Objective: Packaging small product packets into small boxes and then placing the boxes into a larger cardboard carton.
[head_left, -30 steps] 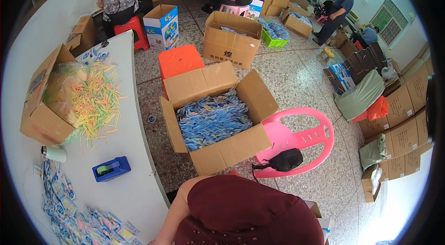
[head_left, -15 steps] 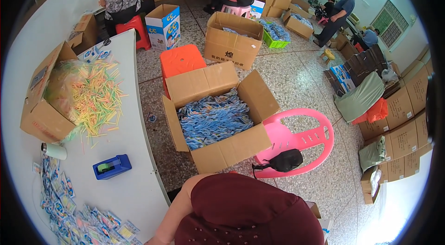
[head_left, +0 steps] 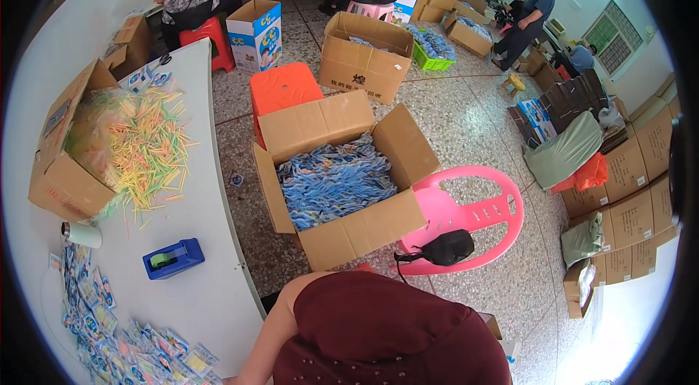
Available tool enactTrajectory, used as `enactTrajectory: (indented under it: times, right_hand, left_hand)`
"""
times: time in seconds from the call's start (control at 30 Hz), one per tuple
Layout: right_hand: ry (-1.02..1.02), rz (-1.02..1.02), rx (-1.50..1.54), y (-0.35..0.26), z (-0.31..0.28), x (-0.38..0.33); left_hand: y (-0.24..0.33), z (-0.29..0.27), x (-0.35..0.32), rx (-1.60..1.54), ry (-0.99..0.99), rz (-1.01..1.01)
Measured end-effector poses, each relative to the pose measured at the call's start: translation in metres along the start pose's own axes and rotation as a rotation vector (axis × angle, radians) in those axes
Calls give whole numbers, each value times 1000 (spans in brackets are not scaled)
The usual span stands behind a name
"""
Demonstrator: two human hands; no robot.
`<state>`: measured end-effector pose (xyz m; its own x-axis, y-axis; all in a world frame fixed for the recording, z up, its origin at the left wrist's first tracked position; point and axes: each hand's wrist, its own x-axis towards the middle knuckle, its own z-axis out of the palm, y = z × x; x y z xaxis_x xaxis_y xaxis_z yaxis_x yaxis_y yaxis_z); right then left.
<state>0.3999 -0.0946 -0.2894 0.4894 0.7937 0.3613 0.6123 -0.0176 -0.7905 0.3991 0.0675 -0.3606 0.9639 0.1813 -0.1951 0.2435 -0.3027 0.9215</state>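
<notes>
Forearm (head_left: 263, 348), bare, beside maroon top (head_left: 393, 330), at lower edge; both hands out of view, their grip cannot be told. Small packets (head_left: 149, 352), heaped on white bench (head_left: 211, 290), left of forearm. Tape dispenser (head_left: 175, 259), blue, beyond packets. Black bag (head_left: 448, 247), on pink chair (head_left: 486, 216). Open carton (head_left: 364, 232), filled with blue packs (head_left: 335, 185). Coloured sticks (head_left: 151, 155), beside box (head_left: 67, 185). Red stool (head_left: 286, 83), behind carton

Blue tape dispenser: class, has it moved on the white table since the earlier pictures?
No: judged against the edge of the white table, the tape dispenser keeps its place.
</notes>
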Motion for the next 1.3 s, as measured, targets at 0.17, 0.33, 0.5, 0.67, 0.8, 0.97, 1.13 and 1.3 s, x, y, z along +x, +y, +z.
enactTrajectory:
  times: [0.17,0.33,0.5,0.67,0.8,0.97,1.13,1.3]
  right_hand:
    - [-36,75,-466,10,18,3]
    - [-87,119,-482,-8,-3,-4]
    - [-154,57,-457,6,-9,-6]
    - [-70,76,-655,30,33,1]
    - [-68,-129,-607,39,68,4]
    - [-163,356,-226,-29,-88,-49]
    - [-202,228,-79,-28,-101,-50]
    - [-332,303,-279,-50,-101,-40]
  left_hand:
    - [6,20,11,-32,-47,-28]
    - [9,35,21,-72,-69,-60]
    - [10,51,32,-117,-113,-87]
    - [6,52,24,-154,-101,-139]
    - [-11,-34,-90,-138,190,-290]
    - [111,31,-141,-7,182,-31]
    - [115,41,-150,-157,338,-160]
    - [102,31,-159,-243,299,-149]
